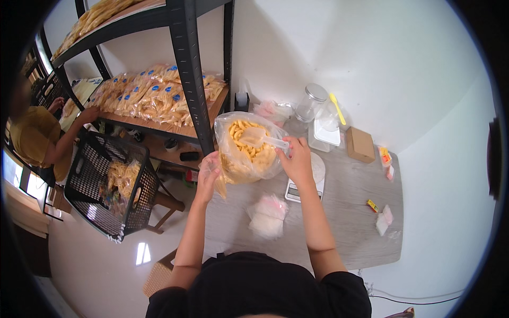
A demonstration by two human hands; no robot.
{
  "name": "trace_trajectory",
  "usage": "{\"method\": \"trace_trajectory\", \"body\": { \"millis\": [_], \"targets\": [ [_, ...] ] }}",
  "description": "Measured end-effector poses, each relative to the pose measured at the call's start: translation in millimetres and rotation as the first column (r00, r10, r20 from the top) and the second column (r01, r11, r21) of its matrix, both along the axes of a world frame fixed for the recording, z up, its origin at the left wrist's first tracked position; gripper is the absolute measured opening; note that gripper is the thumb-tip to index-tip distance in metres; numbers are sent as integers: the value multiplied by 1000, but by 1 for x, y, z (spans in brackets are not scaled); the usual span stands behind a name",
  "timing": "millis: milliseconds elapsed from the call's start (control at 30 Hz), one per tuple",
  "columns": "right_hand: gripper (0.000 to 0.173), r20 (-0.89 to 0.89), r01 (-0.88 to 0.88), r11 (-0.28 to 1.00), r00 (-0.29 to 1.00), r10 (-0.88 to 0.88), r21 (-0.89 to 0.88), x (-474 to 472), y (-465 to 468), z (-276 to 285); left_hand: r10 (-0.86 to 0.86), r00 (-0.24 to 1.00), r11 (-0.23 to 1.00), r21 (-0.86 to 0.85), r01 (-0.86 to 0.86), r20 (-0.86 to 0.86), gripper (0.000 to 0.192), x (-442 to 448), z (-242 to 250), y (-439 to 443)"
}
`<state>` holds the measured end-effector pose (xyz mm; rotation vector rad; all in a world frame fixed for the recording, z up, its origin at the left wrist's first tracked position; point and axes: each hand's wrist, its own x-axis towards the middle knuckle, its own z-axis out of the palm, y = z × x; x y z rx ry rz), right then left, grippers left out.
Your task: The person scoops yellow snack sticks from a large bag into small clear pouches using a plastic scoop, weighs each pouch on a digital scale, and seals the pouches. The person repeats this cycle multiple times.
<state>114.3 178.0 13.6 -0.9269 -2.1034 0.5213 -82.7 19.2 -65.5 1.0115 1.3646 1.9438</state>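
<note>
My right hand (pixel 296 159) grips the handle of a translucent plastic scoop (pixel 254 138), whose bowl rests on the yellow curved snack pieces (pixel 238 129) inside a large clear plastic bag (pixel 268 173). At that bag's left side, my left hand (pixel 208 175) holds a small clear bag (pixel 220 187) with some snack pieces in its lower end. Right of the large bag lies a white kitchen scale (pixel 292 192), partly hidden by my right forearm. A stack of clear plastic bags (pixel 269 216) lies on the grey table (pixel 338 234), nearer to me.
A metal shelf rack (pixel 191 79) with packed snack bags (pixel 151 95) stands at left. A black plastic basket (pixel 137 187) holds more packs beside another person (pixel 32 135). Along the wall are a clear jar (pixel 310 103), a white container (pixel 324 137), a yellow spoon (pixel 337 109) and a cardboard box (pixel 360 145).
</note>
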Motion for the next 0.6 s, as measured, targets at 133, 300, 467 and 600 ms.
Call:
{"method": "trace_trajectory", "body": {
  "millis": [133,300,467,600],
  "targets": [
    [26,-126,-134,951,987,102,-277,-8,-2,-5,-95,991,995,13,94,96,50,-25,-11,26],
    [22,-334,-216,915,938,96,-342,-27,-14,-8,-197,970,980,5,198,143,61,-37,-19,45],
    [14,-314,-5,993,949,-33,-119,-28,-11,0,-258,955,966,28,256,147,64,-40,-16,50],
    [14,-163,-3,998,987,15,70,-42,-6,-5,-257,949,965,-7,263,184,61,-40,-18,54]
  ]
}}
